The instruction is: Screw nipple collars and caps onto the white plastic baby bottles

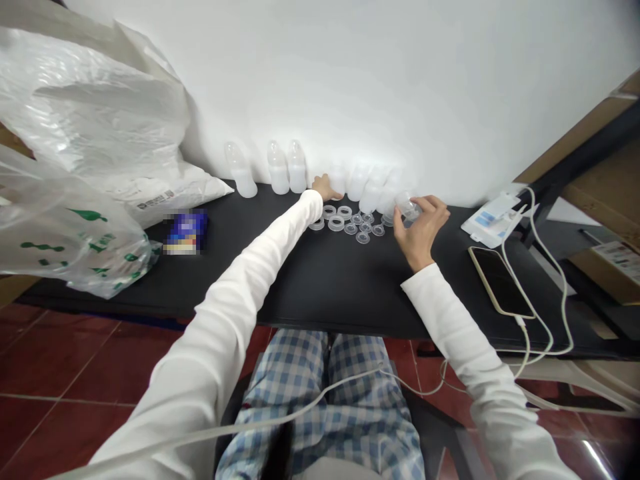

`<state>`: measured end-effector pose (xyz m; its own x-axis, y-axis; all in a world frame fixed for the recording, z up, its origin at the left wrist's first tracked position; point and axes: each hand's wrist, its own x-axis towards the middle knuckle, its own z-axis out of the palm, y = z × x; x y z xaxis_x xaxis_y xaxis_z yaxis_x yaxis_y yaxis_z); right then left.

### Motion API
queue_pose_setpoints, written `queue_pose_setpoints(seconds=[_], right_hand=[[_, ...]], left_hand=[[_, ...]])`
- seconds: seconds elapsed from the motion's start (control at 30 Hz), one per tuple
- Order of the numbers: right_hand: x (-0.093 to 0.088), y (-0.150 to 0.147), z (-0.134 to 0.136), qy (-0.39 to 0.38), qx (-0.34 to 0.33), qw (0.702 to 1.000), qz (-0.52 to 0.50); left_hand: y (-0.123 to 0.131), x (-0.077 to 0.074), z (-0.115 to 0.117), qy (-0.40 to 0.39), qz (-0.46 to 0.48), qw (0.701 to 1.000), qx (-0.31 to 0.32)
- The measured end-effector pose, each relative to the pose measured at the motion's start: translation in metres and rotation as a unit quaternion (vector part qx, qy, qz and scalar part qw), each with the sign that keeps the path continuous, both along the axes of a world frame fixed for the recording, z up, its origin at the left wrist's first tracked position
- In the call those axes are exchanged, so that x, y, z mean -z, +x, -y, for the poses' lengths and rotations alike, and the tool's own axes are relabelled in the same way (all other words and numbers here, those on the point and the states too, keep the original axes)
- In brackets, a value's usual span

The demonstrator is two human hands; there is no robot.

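My left hand [326, 187] reaches to the back of the black table, its fingers round the lower part of a translucent white bottle [338, 179]. Between thumb and fingers of my right hand [421, 223] is a clear domed cap [406, 202]. Several uncapped bottles [371, 195] stand by the wall between my hands. In front of them lie several clear rings [337, 223] and small clear nipple-like pieces [363, 237]. To the left, three bottles with clear domed tops [297, 167] stand upright against the wall.
Large plastic bags [95, 113] fill the left side, beside a small blue packet [189, 231]. At the right are a phone [501, 281] on a charging cable, a white power strip [490, 219] and cardboard boxes [610, 267]. A white cable crosses my lap.
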<state>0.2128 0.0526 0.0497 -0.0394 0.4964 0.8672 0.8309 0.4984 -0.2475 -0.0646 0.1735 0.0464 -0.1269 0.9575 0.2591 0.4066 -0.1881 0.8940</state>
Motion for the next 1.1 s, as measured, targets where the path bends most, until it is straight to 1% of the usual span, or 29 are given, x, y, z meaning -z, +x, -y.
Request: queue_pose_setpoints(seconds=[0.1, 0.3, 0.4, 0.5, 0.6, 0.7, 0.8, 0.87, 0.9, 0.97, 1.0, 1.03, 1.1], right_hand=[[0.000, 0.000, 0.000, 0.007, 0.012, 1.000, -0.009], [-0.001, -0.001, 0.001, -0.016, 0.004, 1.000, -0.010], [-0.002, -0.002, 0.002, -0.025, 0.001, 1.000, -0.012], [-0.001, -0.002, 0.001, -0.035, -0.006, 0.999, -0.009], [0.000, -0.003, 0.000, -0.034, -0.004, 0.999, -0.006], [0.001, -0.004, 0.000, -0.039, -0.007, 0.999, -0.003], [0.001, -0.004, 0.000, -0.054, -0.014, 0.998, 0.007], [0.001, -0.006, 0.001, -0.065, -0.020, 0.998, 0.015], [0.002, -0.007, 0.001, -0.072, -0.025, 0.997, 0.019], [0.004, -0.011, 0.003, -0.084, -0.041, 0.995, 0.027], [0.005, -0.013, 0.004, -0.088, -0.051, 0.994, 0.030], [0.007, -0.015, 0.005, -0.091, -0.060, 0.994, 0.032], [0.011, -0.020, 0.006, -0.093, -0.080, 0.992, 0.033]], left_hand=[[0.008, 0.000, -0.006, -0.058, 0.017, 0.998, -0.007], [0.022, -0.003, -0.015, -0.063, 0.039, 0.997, 0.035], [0.029, -0.007, -0.017, -0.085, 0.008, 0.995, 0.048], [0.039, -0.011, -0.014, -0.112, -0.041, 0.992, 0.033], [0.048, -0.012, -0.010, -0.110, -0.032, 0.993, 0.029], [0.052, -0.009, -0.009, -0.092, -0.007, 0.994, 0.059], [0.048, -0.009, -0.004, -0.092, 0.009, 0.992, 0.084], [0.043, -0.011, 0.007, -0.071, 0.023, 0.994, 0.077], [0.041, -0.011, 0.016, -0.046, 0.032, 0.996, 0.068], [0.039, -0.013, 0.041, 0.018, 0.048, 0.997, 0.057], [0.039, -0.012, 0.057, 0.040, 0.056, 0.996, 0.062], [0.040, -0.011, 0.074, 0.057, 0.066, 0.993, 0.082], [0.044, -0.007, 0.107, 0.052, 0.094, 0.982, 0.153]])
